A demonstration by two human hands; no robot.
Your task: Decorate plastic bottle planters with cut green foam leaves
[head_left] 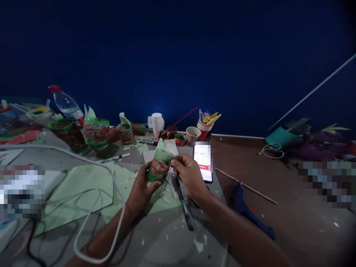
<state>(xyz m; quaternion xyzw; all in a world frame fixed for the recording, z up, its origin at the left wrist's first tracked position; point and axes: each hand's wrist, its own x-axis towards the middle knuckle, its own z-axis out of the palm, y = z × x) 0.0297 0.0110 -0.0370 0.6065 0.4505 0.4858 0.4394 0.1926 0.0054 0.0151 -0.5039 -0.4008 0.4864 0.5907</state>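
Observation:
My left hand (pixel 143 189) is wrapped round a small cut bottle piece (pixel 159 167) painted brown with green bands and a pale green paper leaf on top. My right hand (pixel 189 174) pinches something small and dark at the upper rim of that piece; I cannot make out what it is. Both hands hover just above sheets of light green paper (pixel 83 185) on the grey table. A black marker (pixel 184 205) lies under my right wrist, and a lit phone (pixel 203 161) lies just beyond my right hand.
Several similar painted bottle pieces (pixel 96 133) stand at the back left beside a water bottle (pixel 66 104). Cups with tools (pixel 205 126), a white jar (pixel 157 122), a blue glue gun (pixel 247 211), a thin stick (pixel 247 187) and white cables (pixel 111 193) lie around.

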